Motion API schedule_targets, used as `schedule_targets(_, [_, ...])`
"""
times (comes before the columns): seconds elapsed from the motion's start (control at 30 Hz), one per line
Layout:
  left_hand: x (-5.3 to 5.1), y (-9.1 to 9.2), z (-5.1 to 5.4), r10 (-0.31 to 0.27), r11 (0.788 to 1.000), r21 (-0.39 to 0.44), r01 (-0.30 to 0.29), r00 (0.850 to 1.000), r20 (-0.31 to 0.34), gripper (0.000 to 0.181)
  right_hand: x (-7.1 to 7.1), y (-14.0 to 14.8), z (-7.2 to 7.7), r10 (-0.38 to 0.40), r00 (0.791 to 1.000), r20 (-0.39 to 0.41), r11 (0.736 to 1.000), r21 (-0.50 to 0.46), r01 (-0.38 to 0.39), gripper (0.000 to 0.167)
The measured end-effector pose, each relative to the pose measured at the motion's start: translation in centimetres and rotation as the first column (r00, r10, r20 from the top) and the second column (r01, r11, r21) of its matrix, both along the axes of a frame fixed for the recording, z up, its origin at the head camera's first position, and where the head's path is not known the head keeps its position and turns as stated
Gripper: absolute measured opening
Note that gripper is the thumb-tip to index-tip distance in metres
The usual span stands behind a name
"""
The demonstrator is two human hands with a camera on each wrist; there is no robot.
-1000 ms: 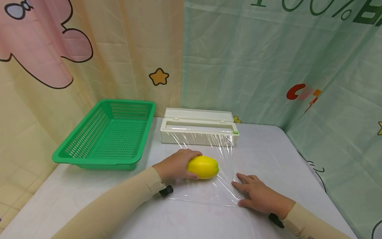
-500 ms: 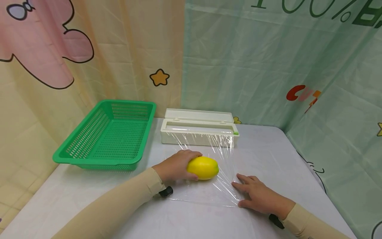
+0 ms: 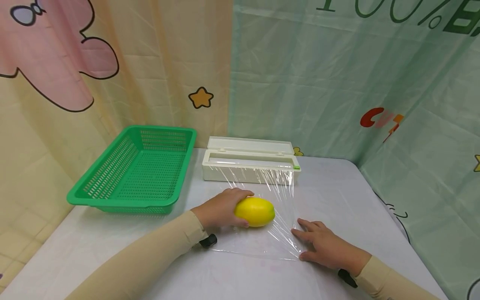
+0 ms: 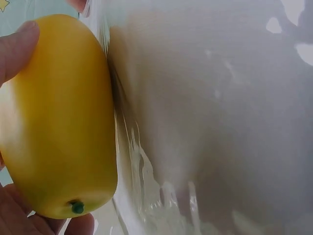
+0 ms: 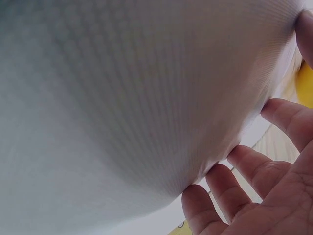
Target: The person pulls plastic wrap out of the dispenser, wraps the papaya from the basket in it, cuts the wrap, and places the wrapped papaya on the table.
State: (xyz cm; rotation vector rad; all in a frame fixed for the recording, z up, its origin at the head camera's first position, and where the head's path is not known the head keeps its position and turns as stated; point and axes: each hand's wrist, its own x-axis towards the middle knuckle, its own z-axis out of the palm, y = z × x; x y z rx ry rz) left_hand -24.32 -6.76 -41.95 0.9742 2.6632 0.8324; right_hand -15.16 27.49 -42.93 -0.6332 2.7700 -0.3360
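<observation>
A green basket [image 3: 123, 203] sat on the white-covered table [image 3: 225, 279] at ten o'clock from a yellow, lemon-shaped fruit [image 3: 255, 211]. A person's left hand [image 3: 221, 207], thumb and fingers curled, gripped the fruit by its nine o'clock end near the table's middle. The fruit lay on its side, long axis running nine to three, a greenish tip pointing to three o'clock; the hand hid the opposite end. In the left wrist view, a dark green nub [image 4: 77, 206] showed at six o'clock on the fruit. At twelve o'clock from it stood a white dispenser [image 3: 249, 174], lid [image 3: 250, 145] tipped back, with clear wrap [image 3: 285, 236] stretching toward six, its left edge hard to make out. At four o'clock, the right hand [image 3: 328, 246] lay with fingers parted, tips touching the wrap's edge; its sleeve [image 3: 390, 281] was cut off by the frame. Farther right, high on the green curtain [image 3: 300, 83], lettering [image 3: 434, 10] read "100%", its top cropped, the character after it incomplete.
</observation>
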Motion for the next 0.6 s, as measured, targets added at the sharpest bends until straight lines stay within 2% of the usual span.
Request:
schedule_targets(0.4, [0.1,-1.1,0.1,-0.007,1.000,-0.005,0.007,1.000,-0.006,0.084,0.0,-0.4,0.3,-0.044,0.998,0.048,0.999,0.016,0.044,0.073])
schedule_targets(0.6, [0.0,-1.6,0.1,-0.010,1.000,-0.023,0.009,0.999,-0.034,0.085,0.0,-0.3,0.2,-0.044,0.998,0.049,0.999,0.014,0.044,0.073])
